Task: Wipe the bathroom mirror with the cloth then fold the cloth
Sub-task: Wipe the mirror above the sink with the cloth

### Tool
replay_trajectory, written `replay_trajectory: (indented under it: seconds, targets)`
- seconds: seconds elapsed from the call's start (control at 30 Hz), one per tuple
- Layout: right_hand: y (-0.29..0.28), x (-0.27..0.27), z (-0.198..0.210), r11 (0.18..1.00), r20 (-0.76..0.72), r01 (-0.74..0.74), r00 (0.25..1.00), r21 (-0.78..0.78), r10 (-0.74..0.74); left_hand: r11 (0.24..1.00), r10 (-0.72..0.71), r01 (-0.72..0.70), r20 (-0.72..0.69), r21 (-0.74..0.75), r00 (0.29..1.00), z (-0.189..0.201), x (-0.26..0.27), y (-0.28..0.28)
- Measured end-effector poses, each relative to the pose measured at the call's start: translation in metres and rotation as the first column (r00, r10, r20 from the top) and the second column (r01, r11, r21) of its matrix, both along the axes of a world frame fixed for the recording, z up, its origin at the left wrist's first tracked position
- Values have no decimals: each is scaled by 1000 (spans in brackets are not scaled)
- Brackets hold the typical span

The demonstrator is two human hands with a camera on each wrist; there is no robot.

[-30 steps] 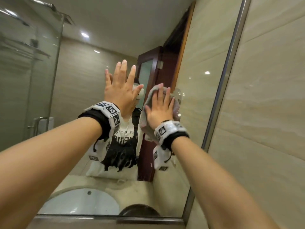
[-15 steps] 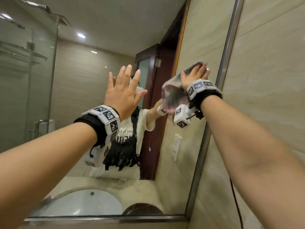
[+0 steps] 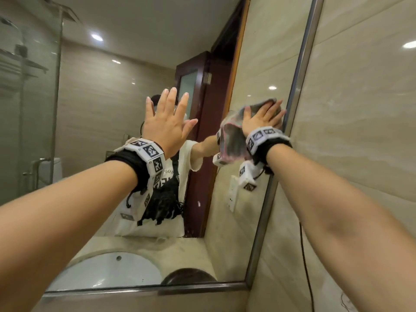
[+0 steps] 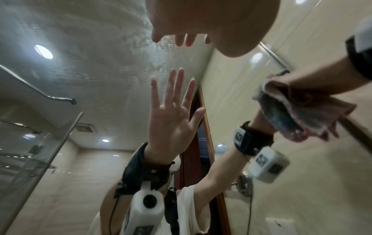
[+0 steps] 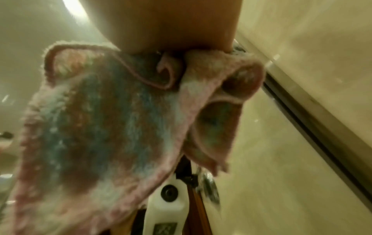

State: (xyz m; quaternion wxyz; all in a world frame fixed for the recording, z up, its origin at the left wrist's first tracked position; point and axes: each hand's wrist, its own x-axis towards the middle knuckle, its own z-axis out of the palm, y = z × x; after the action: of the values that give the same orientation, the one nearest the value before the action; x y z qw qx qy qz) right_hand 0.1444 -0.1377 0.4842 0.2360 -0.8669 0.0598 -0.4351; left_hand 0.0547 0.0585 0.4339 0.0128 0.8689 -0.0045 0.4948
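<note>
The right hand [image 3: 262,119] presses the cloth [image 3: 231,140] flat against the bathroom mirror [image 3: 254,70] with its fingers straight and spread, so this grip is open-palmed, not curled round the fabric. The fingertips lie just beside the mirror's metal frame [image 3: 299,70] at its right edge. The cloth is a fluffy striped one, pink-edged with blue and brown bands; part of it is pinned under the palm and the rest hangs loose below the wrist, bunched in folds in the right wrist view [image 5: 96,127]. The left hand [image 3: 165,122] rests flat on the glass well to the left, fingers straight and spread, holding nothing. Near the left hand the glass shows wet streaks [image 4: 141,43]. Below, the mirror reflects a white basin [image 3: 108,271] set in the bench.
</note>
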Motion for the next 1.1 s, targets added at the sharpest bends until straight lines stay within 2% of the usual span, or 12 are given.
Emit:
replay_trajectory:
  seconds: [0.1,0.2,0.27,0.37,0.47,0.6,0.73,0.83,1.1]
  targets:
    - [11,-3,51,997,16,2,1000,-78,-1,1000,-1,1,34,-14,999,8,1,7]
    - [29,-5,86,986,52,-10,998,-167,19,997,-62,67,98,-43,993,15,-3,12]
    - [45,-8,90,965,74,-20,996,-261,40,994,-65,78,150,-80,986,20,-5,18]
    - [66,-14,71,893,85,-69,989,-446,119,990,-41,65,184,-128,982,18,-8,32]
    - [75,-20,27,792,50,-119,981,-599,185,996,-10,22,129,-92,992,0,-11,44]
    - [80,-25,-42,667,-25,-187,969,-721,245,999,12,-8,77,-50,997,-42,-16,50]
    - [84,-28,-107,580,-63,-209,963,-787,262,995,46,-46,-6,-85,999,-88,-25,55]
    - [86,-27,-160,518,-77,-249,941,-818,330,994,68,-73,-64,-76,996,-121,-34,61]
    - [95,-14,-336,240,-131,-268,875,-933,466,981,153,-175,-225,-82,962,-227,-56,96]
